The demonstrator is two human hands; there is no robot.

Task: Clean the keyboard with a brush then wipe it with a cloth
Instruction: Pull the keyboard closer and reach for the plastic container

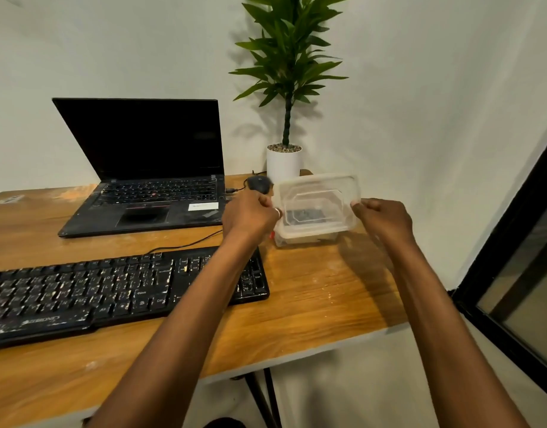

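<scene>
Holding the clear lid (317, 197) by its two short edges, the left grip (250, 216) and the right grip (383, 220) each pinch it with curled fingers, keeping it tilted over the clear tub (306, 239) on the worktop (321, 304). This looks like opening the tub to get at the cleaning tools. Something dark lies inside, but I cannot tell whether it is a brush or a cloth. It is best to raise the lid level and set it on the bare wood to the right, away from the mouse (259, 184) just behind. The keyboard (111, 288), speckled with pale crumbs, lies at the front left, not yet brushed.
</scene>
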